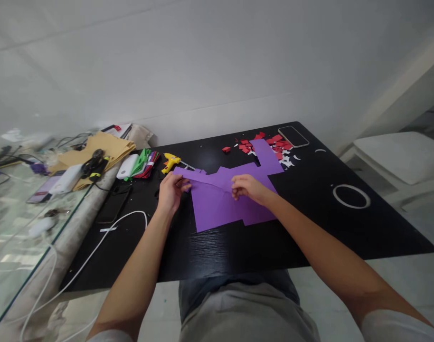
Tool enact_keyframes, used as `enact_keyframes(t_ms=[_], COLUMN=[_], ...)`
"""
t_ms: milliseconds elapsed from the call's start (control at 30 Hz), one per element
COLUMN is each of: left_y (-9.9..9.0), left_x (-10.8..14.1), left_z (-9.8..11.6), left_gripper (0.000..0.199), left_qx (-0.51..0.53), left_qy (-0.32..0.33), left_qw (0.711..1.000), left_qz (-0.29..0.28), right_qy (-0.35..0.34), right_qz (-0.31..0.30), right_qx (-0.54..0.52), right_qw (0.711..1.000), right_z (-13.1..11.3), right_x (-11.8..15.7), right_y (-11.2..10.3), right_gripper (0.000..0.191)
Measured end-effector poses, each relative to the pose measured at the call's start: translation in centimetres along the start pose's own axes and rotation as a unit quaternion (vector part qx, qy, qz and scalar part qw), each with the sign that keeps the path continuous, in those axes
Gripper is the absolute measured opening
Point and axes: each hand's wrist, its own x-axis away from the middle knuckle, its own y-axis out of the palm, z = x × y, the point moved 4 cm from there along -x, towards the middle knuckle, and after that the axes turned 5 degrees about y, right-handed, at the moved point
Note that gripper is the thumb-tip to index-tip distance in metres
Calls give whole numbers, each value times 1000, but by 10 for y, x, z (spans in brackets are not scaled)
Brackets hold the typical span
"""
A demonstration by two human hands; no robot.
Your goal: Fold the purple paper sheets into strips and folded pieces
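Here, purple paper (213, 209) lies under both hands, mid-table (217, 256).

The left hand (172, 190) pinches a raised edge at the paper's far left; the right hand (249, 186) curls over the middle, and whether its fingertips grip cannot be told from here. Judged by the layout, the work stands partway: the red bits (243, 148) and white snippets (287, 162) are already small, while the purple lies in broad, overlapping pieces, one reaching onto the bits. No finished form shows; the purple seems the unfinished share. A glue gun (171, 162) lies just beyond the left hand; a phone (293, 136) rests beside the bits.
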Motion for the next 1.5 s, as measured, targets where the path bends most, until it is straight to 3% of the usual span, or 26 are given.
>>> enact_keyframes(t_ms=[100, 167, 333, 467, 833, 1500], left_y=[6, 13, 38, 49, 53, 52], left_x=[4, 12, 41, 58, 62, 64], left_z=[0, -2, -23, -39, -34, -33], left_gripper=[20, 20, 22, 27, 42, 38], left_qx=[-14, -38, -112, -167, -175, -217], left_qy=[-23, -39, -90, -106, -83, -61], left_qw=[998, 993, 956, 924, 929, 916], left_qz=[-48, -107, -256, -326, -314, -333], right_qy=[49, 34, -16, -29, -45, -74], right_qz=[-110, -130, -17, 32, 69, 75], right_qx=[37, 38, -16, -3, -19, 22], right_qw=[992, 990, 1000, 999, 996, 994], right_z=[0, -3, -1, 5, 3, 5], right_x=[7, 9, 9, 10, 13, 13], right_y=[8, 14, 28, 37, 38, 36], right_gripper=[15, 21, 38, 37, 32, 28])
